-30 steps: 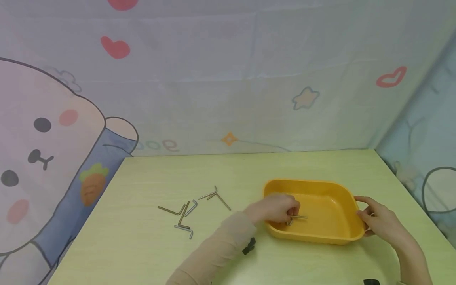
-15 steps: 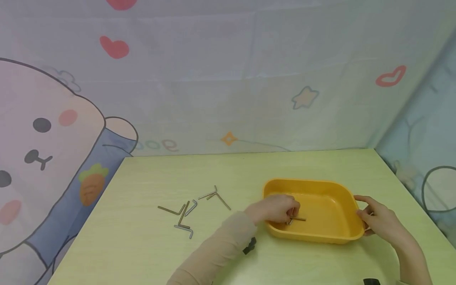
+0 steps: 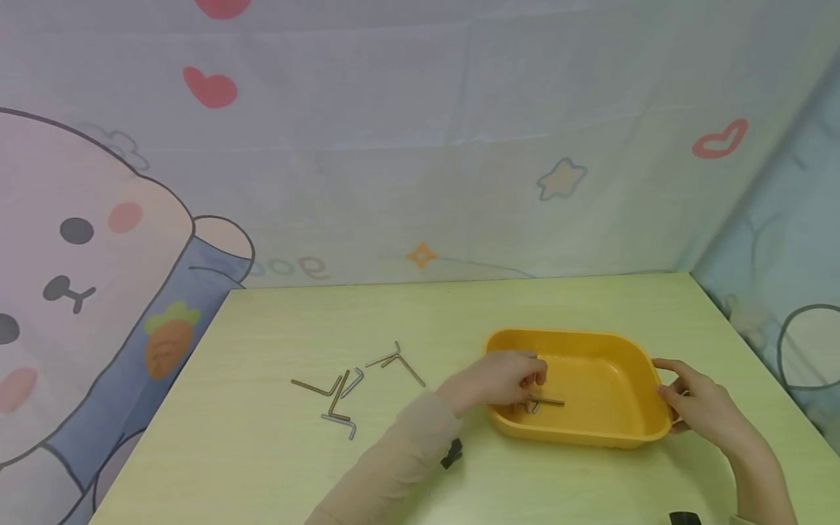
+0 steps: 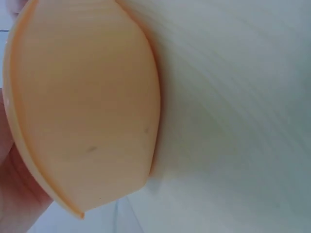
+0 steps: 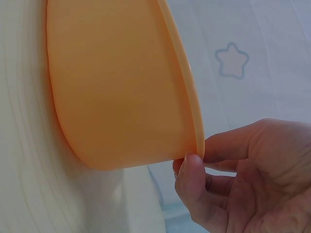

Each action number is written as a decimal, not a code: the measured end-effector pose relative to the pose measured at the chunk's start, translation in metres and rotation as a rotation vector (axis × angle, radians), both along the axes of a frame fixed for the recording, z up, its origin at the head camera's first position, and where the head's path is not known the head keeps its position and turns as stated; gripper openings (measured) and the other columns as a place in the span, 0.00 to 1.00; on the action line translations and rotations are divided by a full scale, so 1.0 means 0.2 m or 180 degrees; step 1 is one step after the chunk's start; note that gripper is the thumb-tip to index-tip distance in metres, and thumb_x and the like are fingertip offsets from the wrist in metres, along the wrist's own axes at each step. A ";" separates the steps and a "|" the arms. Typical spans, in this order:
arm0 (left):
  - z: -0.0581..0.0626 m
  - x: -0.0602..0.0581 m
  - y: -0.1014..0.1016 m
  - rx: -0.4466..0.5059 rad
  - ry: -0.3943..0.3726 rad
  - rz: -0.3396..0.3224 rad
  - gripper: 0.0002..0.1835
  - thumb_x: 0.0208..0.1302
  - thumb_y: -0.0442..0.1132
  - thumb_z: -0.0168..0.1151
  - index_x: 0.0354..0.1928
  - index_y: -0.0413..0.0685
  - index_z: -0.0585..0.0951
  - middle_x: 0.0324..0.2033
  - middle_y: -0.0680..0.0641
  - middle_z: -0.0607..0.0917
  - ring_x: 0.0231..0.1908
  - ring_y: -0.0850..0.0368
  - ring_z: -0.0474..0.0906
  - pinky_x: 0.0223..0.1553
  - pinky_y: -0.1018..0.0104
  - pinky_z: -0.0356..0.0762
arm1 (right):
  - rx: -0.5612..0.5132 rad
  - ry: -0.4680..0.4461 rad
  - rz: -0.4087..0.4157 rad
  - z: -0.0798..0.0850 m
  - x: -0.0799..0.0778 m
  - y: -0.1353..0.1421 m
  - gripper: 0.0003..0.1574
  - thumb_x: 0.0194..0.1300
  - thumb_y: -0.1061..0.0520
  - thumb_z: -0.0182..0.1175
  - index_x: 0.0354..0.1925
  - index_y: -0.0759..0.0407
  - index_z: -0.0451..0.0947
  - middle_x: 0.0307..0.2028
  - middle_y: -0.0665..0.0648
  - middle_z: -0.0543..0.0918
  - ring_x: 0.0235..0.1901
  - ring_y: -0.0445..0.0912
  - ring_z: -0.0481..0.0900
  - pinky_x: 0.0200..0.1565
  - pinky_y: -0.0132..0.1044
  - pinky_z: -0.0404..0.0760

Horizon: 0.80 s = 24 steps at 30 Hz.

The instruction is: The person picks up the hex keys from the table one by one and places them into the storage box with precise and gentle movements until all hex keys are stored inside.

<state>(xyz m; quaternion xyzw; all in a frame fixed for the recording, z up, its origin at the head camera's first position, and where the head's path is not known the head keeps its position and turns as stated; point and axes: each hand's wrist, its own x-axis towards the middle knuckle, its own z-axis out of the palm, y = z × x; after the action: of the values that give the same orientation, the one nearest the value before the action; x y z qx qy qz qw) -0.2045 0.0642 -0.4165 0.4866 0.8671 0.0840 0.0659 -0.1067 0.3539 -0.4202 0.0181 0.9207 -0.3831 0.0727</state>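
My right hand (image 3: 705,408) pinches the right rim of a yellow plastic tray (image 3: 607,379). In the right wrist view its thumb and fingers (image 5: 191,177) meet at the rim's corner. My left hand (image 3: 500,378) reaches over the tray's left side, its fingers loosely bent. Just below its fingertips, a few L-shaped hex keys (image 3: 550,402) lie on the tray floor, partly hidden by that hand. The left wrist view shows mostly the tray's outer wall (image 4: 92,107), with part of the left hand (image 4: 17,189) behind its rim.
Several more hex keys, brass and silver, lie left of the tray, among them a brass one (image 3: 313,388), a silver one (image 3: 352,383) and a crossed group (image 3: 397,356). A printed cloth (image 3: 394,146) hangs behind the pale wooden table (image 3: 230,437).
My left hand has drawn slightly back to the left, away from the hex keys, which show more on the tray floor. The right hand and tray have stayed put.
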 end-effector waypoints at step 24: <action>0.06 0.12 -0.19 0.0754 0.0598 0.0240 0.05 0.64 0.40 0.60 0.40 0.55 0.81 0.36 0.58 0.80 0.33 0.68 0.73 0.32 0.83 0.68 | 0.0017 0.0018 -0.0004 -0.01 -0.01 0.00 0.31 0.74 0.59 0.44 0.68 0.73 0.52 0.35 0.61 0.76 0.26 0.39 0.74 0.28 0.33 0.83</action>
<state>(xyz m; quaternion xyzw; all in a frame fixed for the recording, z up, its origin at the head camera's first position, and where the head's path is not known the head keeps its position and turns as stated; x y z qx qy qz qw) -0.1806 0.0264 -0.4045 0.4638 0.8711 0.1422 -0.0765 -0.1078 0.3546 -0.4218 0.0178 0.9219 -0.3807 0.0698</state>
